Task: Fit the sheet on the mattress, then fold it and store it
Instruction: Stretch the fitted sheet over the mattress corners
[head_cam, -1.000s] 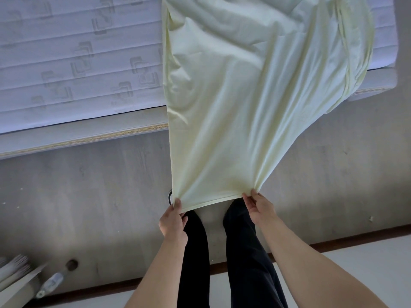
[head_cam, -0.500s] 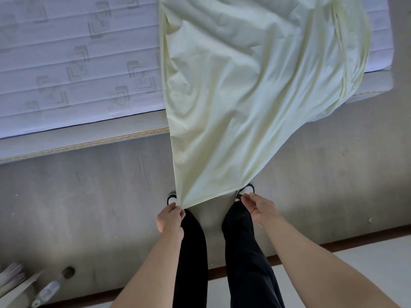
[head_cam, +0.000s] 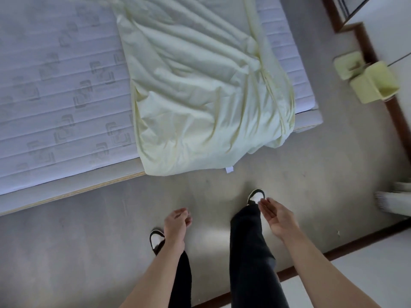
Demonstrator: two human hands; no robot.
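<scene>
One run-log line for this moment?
sheet: crumpled on mattress | left hand: empty | right hand: open, empty

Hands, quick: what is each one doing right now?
Left hand: fingers loosely curled, holding nothing.
Right hand: open, fingers straight, holding nothing.
The sheet lies released on the mattress.
</scene>
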